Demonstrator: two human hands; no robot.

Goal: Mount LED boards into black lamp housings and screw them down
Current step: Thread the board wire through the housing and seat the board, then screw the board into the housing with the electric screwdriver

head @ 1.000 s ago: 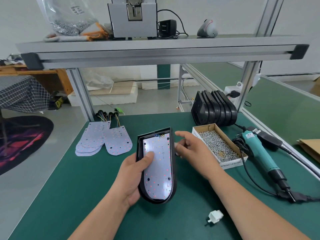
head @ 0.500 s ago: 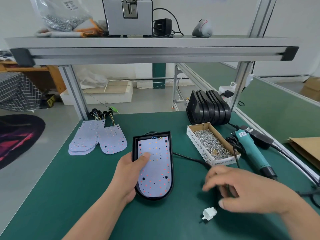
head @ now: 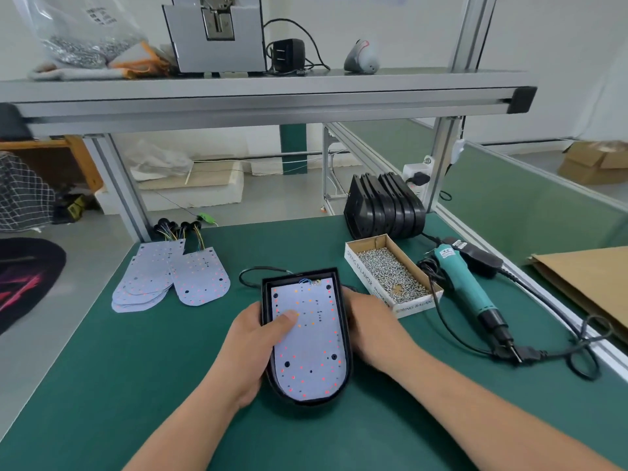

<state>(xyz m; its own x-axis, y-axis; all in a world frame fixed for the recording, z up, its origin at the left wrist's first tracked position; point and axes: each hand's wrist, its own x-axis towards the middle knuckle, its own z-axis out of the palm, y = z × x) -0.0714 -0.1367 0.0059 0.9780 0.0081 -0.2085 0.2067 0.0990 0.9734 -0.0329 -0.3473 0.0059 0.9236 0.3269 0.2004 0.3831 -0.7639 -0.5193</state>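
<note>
LED board [head: 307,341] lies face up inside the black lamp housing [head: 344,321], low over the green table [head: 136,368], in front of me. My left hand [head: 249,348] grips the housing's left wall, thumb [head: 285,321] pressed flat on the board. My right hand [head: 370,331] cups the right wall, its fingertips hidden behind the housing.

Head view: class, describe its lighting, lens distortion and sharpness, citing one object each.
Head view: soft, even light, only faint shadows under the left hand and right hand holding the black housing; head view: wide-angle bending tilts the shelf rail and leans the frame post; head view: sharp enough to read print on the screw box, no glare on the LED board.
</note>
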